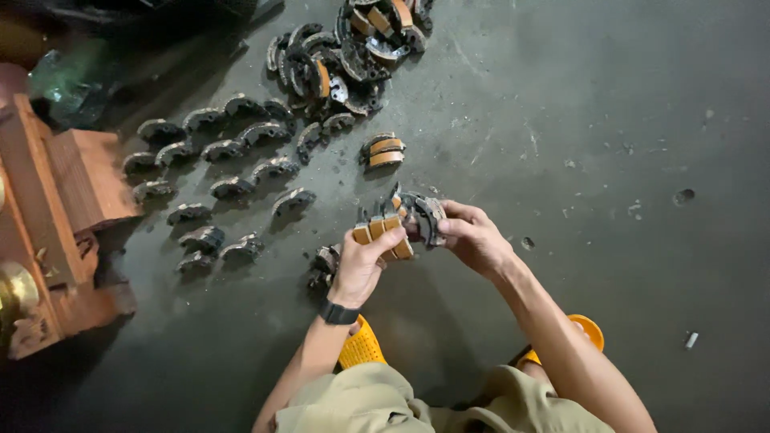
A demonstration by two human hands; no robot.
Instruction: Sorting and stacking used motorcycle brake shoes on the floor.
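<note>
1. Khaki shorts (377, 401) and yellow sandals (361, 346) nearest the camera; the person is cut off at the bottom edge, and the far sandal mostly hides behind the right forearm.
2. Left hand (362, 261), black watch (338, 313) on the wrist, fingers curled tight round a stack of tan-lined curved shoes (383, 236). How many are in the stack is hard to say.
3. Right hand (473, 236) pinches a dark metal cluster (423, 216), thumb and fingertips closed on its rim. Cluster touches the tan stack; both held just above the concrete floor (601, 144), between the two hands.
4. Small dark part (325, 261) on the floor just left of the left hand, partly hidden by it; can't tell what it is.
5. Beyond the hands: a lone tan-lined pair (383, 151), then rows of grey shoes (216, 172) laid out apart to the left.
6. Farthest: a loose pile of the same parts (345, 48), cut off by the top edge.
7. Wooden furniture (56, 200) at the left edge, cropped, detail murky.
</note>
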